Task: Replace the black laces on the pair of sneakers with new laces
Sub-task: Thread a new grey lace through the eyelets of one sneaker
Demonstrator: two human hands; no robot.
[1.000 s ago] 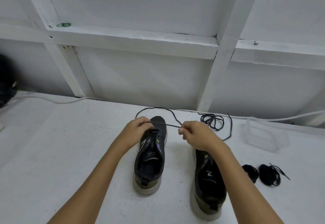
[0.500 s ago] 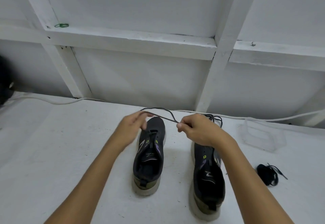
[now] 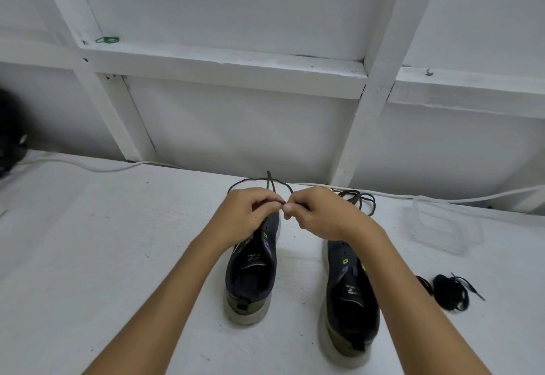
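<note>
The left hand [image 3: 247, 213] and right hand [image 3: 317, 214] are held together above the toe of the left sneaker [image 3: 253, 268], fingertips nearly touching, each pinching a black lace [image 3: 267, 182] that loops up beyond the knuckles. Two sneakers are counted on the white table [image 3: 103, 242]; the right sneaker [image 3: 349, 295] is partly hidden by the right forearm. A second loose lace [image 3: 358, 199] is seen behind, a bundled lace [image 3: 449, 292] to the right, beside a clear plastic container [image 3: 442, 224].
</note>
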